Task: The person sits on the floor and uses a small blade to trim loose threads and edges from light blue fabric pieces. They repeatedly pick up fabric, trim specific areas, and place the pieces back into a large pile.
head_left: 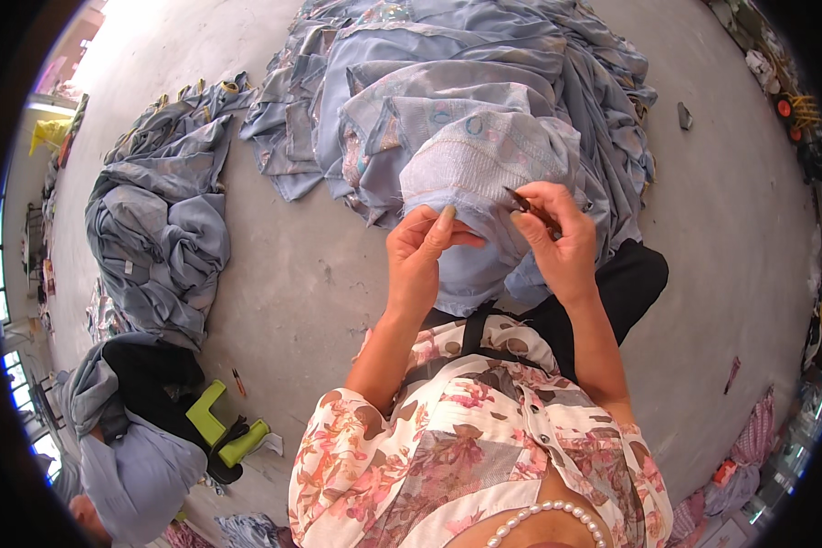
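A light blue garment (484,169) with pale embroidered patterning and a frayed edge lies over my lap, gathered up toward me. My left hand (420,256) pinches its edge between thumb and fingers. Close by on the right, my right hand (562,247) is closed around dark, pointed thread snips (537,212), whose tip points left toward the cloth. Whether the blades touch any thread is too small to tell. Beyond both hands spreads a big heap of similar blue patterned garments (484,50) on the floor.
A second heap of blue cloth (160,219) lies on the grey floor (310,274) at left. Below it a person (137,466) sits near a lime-green stool (205,411). A small orange tool (238,384) and a dark scrap (684,116) lie on the floor. Pink checked cloth (749,438) is at lower right.
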### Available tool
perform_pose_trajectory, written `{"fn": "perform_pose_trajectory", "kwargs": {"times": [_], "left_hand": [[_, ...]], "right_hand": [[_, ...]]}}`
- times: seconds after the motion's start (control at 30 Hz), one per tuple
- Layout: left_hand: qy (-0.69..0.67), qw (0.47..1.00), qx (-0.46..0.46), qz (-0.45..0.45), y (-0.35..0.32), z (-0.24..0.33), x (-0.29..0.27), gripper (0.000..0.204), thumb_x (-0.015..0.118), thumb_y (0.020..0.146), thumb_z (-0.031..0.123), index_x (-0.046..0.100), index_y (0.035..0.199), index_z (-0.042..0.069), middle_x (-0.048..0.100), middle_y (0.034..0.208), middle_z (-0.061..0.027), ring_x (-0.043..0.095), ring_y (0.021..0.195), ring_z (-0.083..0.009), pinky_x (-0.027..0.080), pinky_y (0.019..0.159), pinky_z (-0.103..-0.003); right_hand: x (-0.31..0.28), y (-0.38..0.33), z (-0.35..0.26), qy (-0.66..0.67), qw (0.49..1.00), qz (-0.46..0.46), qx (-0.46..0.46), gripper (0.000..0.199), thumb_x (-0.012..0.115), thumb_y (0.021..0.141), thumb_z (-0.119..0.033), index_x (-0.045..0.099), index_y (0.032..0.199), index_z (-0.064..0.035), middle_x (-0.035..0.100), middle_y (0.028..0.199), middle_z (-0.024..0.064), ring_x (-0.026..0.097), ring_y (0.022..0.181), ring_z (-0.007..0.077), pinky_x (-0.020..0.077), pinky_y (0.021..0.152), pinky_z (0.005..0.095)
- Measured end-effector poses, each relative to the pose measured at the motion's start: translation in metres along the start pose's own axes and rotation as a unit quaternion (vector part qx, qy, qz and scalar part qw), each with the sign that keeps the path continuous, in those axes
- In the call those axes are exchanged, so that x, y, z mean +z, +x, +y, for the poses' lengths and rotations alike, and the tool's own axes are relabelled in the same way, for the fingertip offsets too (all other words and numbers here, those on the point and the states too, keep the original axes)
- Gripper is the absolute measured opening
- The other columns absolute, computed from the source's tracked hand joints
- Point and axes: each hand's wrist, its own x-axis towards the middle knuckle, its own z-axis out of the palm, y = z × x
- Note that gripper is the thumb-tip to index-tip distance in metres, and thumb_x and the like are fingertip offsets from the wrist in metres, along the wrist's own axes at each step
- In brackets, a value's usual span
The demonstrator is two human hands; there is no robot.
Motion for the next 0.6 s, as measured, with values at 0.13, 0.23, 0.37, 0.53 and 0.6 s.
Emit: {"fn": "perform_pose_trajectory", "kwargs": {"times": [0.13,0.23,0.37,0.53,0.6], "left_hand": [[0.04,0.999,0.025,-0.001,-0.0006,-0.0002,0.0007,0.017,0.056,0.093,0.014,0.061,0.092,-0.003,0.066,0.088,-0.0096,0.064,0.078,-0.0172,0.052,0.073,-0.03],[0.088,0.995,0.039,-0.025,-0.0014,-0.0006,0.0,0.018,0.052,0.094,0.011,0.06,0.1,-0.004,0.066,0.094,-0.0123,0.066,0.081,-0.0197,0.056,0.074,-0.036],[0.118,0.991,0.041,-0.042,-0.0031,-0.0009,0.0013,0.019,0.052,0.094,0.011,0.06,0.102,-0.005,0.066,0.093,-0.0112,0.065,0.082,-0.0187,0.054,0.075,-0.033],[0.126,0.991,0.027,-0.046,-0.0059,0.0019,0.0067,0.019,0.057,0.093,0.014,0.061,0.099,-0.003,0.065,0.091,-0.0058,0.063,0.082,-0.0136,0.046,0.074,-0.024],[0.143,0.988,0.025,-0.054,-0.0061,0.0018,0.0039,0.019,0.057,0.093,0.014,0.061,0.1,-0.003,0.065,0.091,-0.0055,0.062,0.082,-0.0124,0.044,0.073,-0.023]], "right_hand": [[0.0043,-0.0012,-0.0016,-0.064,0.996,-0.018,-0.058,0.025,0.072,0.08,-0.017,0.059,0.097,-0.0032,0.059,0.068,0.0057,0.055,0.057,0.0095,0.0456,0.052,0.0225],[0.0049,-0.0019,-0.0035,-0.063,0.997,-0.031,-0.018,0.026,0.071,0.082,-0.02,0.055,0.092,-0.0018,0.062,0.069,0.0089,0.061,0.058,0.0144,0.0483,0.053,0.0254],[0.0084,-0.0006,-0.0037,-0.034,0.998,-0.053,0.011,0.027,0.07,0.083,-0.02,0.053,0.09,-0.0006,0.065,0.071,0.0113,0.067,0.063,0.0175,0.0508,0.057,0.0257],[0.009,0.002,-0.0067,-0.025,0.997,-0.066,0.007,0.026,0.069,0.083,-0.019,0.052,0.089,-0.0002,0.066,0.072,0.0114,0.067,0.066,0.0166,0.0513,0.058,0.0251],[0.0089,0.0019,-0.0071,-0.005,0.997,-0.069,0.015,0.025,0.069,0.084,-0.017,0.052,0.089,0.0,0.066,0.072,0.0108,0.067,0.065,0.0145,0.0507,0.058,0.0243]]}}
